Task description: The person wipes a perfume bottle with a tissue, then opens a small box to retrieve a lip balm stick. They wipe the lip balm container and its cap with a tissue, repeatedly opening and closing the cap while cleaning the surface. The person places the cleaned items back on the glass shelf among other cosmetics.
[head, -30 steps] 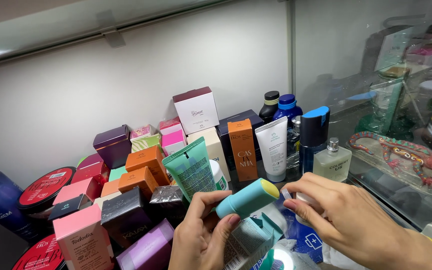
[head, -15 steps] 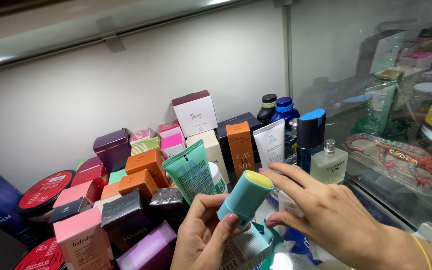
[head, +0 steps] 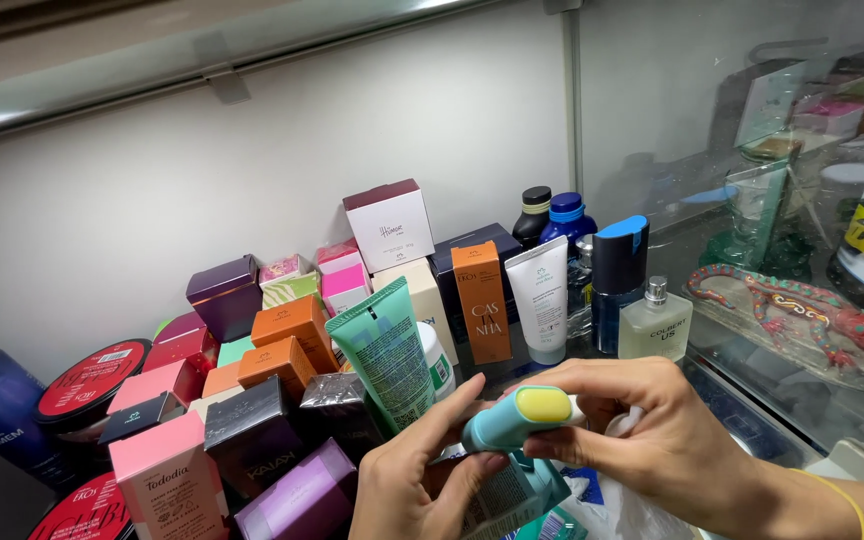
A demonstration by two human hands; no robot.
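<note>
Over a crowded shelf of cosmetics, I hold a small teal plastic stick container with a pale yellow top between both hands, low and just right of centre in the view, above a teal carton that sits under my palms. My left hand comes up from below, its thumb and curled fingers pinching the lower end of the stick; my right hand reaches in from the right, its fingers closed around the yellow end, with a thin yellow band on that wrist. Just behind the stick stands a green squeeze tube, tilted, with a white squeeze tube and a tall orange box upright beyond it. Farther back sit a white box with a maroon lid, a dark blue bottle with a bright blue cap and a clear glass perfume bottle. To the left, pink, orange, purple and black boxes crowd together, among them a pink carton near the front edge. On the glass shelf at right lies a colourful beaded lizard figure, well apart from my hands.
</note>
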